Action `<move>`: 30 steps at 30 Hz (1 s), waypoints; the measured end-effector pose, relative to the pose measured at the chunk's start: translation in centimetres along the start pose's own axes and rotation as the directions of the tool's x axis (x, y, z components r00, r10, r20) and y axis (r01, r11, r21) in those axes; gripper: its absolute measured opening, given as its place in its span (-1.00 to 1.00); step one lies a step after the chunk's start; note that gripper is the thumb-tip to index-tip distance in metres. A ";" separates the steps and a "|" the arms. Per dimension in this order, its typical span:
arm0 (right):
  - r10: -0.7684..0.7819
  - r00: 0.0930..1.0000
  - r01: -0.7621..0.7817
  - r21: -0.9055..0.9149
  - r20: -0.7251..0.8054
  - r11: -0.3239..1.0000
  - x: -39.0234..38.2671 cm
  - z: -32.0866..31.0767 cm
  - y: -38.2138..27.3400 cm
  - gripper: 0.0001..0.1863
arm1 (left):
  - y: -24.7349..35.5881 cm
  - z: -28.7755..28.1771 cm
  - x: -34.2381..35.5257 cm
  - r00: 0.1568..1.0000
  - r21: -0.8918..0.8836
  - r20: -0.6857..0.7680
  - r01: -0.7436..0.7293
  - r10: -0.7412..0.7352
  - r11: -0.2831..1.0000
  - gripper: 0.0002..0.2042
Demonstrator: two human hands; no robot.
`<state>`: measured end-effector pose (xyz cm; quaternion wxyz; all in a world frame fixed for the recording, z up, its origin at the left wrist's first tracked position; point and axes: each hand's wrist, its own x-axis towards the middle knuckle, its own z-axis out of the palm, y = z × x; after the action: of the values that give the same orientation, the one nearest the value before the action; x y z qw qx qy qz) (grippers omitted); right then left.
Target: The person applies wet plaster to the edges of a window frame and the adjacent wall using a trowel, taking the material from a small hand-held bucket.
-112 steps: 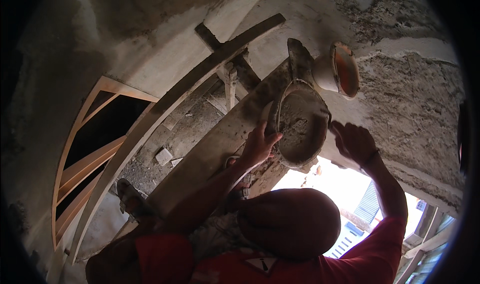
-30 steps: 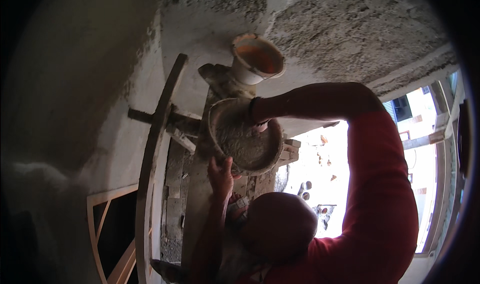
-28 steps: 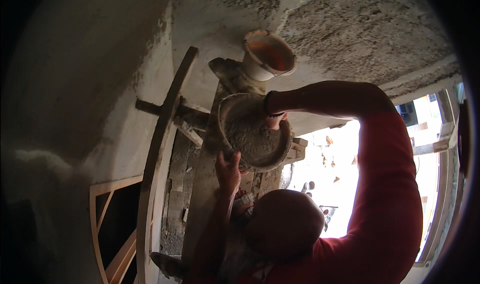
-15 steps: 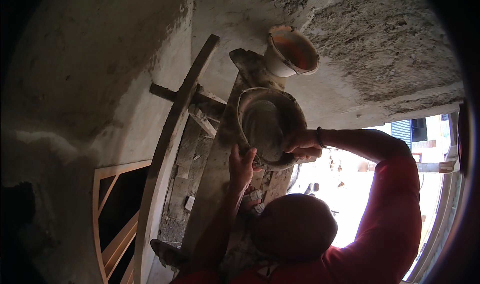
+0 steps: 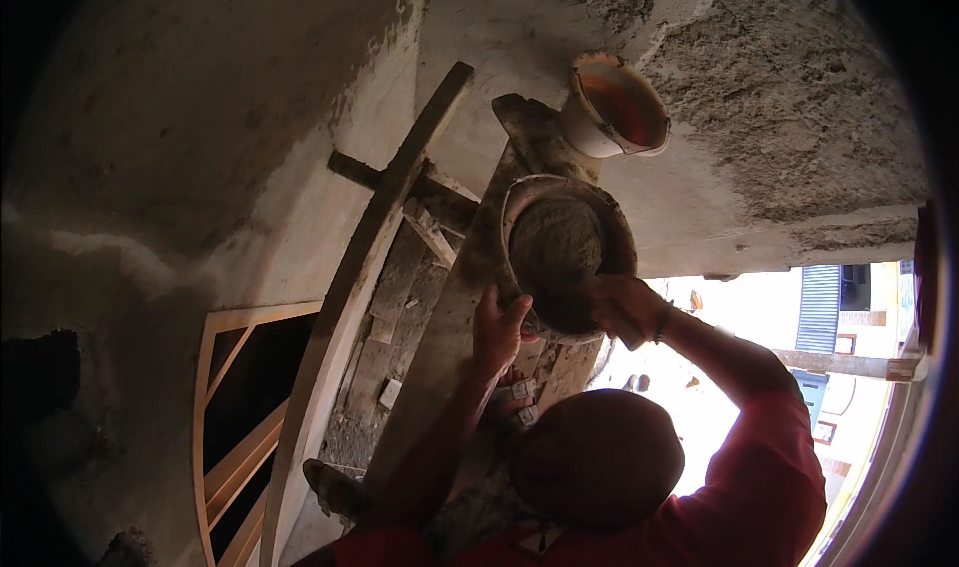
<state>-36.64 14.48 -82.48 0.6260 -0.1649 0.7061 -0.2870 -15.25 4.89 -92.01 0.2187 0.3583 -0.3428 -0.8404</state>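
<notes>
A round, mortar-crusted tub stands on a plank, with grey mortar heaped inside. My left hand grips its near left rim, thumb on top and fingers against the outer wall. My right hand is closed at the near right rim. It holds a wooden-handled tool, whose working end is lost in the shadow over the mortar, so I cannot tell its exact kind. Just beyond the tub, a white bucket with an orange-stained inside leans outward.
The mortar-smeared plank runs away from me. A long timber crosses a shorter beam on the left. Below it is a wooden frame with a dark opening. Rough, partly plastered wall rises ahead; bright outdoors shows at the right.
My right hand has turned, its elbow lower, and the tool's handle now points down toward me. The mortar surface, smooth before, now looks rough and mounded. My left hand stays on the rim.
</notes>
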 end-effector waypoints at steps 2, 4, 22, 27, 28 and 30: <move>-0.179 0.983 0.151 -0.407 -0.033 0.901 -1.4 -2.1 0.1 -0.76 | 0.1 0.4 -0.1 1.000 -0.004 0.000 -0.019 0.019 1.000 -0.55; -0.003 0.978 -0.077 -0.375 -0.208 0.924 -3.1 -2.4 -2.3 -0.77 | 0.0 0.2 -0.1 1.000 -0.013 -0.007 -0.015 0.015 1.000 -0.55; 0.124 0.901 0.400 -0.907 0.415 0.132 3.9 -3.3 -1.3 -0.78 | -1.1 0.7 0.5 0.998 0.016 -0.055 -0.009 0.009 1.000 -0.42; 0.316 0.946 -0.244 -0.487 0.069 0.839 1.2 0.3 -3.7 -0.86 | 0.0 0.5 0.2 0.999 -0.007 -0.042 -0.012 0.012 1.000 -0.47; 0.301 0.952 -0.256 -0.399 0.054 0.880 0.8 0.4 -3.6 -0.88 | 0.4 0.4 0.0 0.999 0.005 -0.045 0.004 -0.004 1.000 -0.50; 0.280 0.960 -0.271 -0.209 0.018 0.940 -0.4 -0.2 -3.5 -0.92 | 0.3 0.3 0.0 0.999 0.001 -0.039 0.014 -0.014 1.000 -0.55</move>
<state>-37.18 12.03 -80.06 0.6562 -0.1347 0.7329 -0.1185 -15.45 4.79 -91.67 0.2191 0.3771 -0.3367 -0.8345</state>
